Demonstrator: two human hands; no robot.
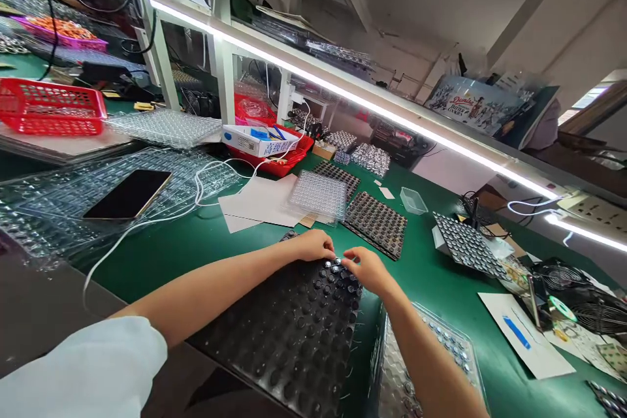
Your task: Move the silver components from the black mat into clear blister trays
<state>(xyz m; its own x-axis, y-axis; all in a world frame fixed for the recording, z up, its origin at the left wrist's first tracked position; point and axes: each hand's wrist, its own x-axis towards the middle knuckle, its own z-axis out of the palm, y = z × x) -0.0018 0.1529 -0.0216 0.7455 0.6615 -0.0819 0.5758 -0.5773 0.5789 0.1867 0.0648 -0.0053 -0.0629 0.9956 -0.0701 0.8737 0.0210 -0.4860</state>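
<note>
A black tray (294, 333) with rows of round pockets lies at the front edge of the green table, reaching toward me. Small round metallic parts (327, 289) sit in pockets near its far right corner. Over the far part of the tray is my left hand (316, 245), fingers bent down and pressed together at the parts; what they pinch, if anything, is too small to name. My right hand (365, 266) meets the tray's far right corner, thumb and finger closed on something too small to make out. The two hands' fingertips are a little apart.
A clear tray of round parts (453, 346) lies under my right forearm. Beyond the hands are a brown tray (377, 225) and a clear tray (318, 194). A phone (128, 194) and a white cable (142, 225) are at left; a tilted tray (467, 245) stands at right.
</note>
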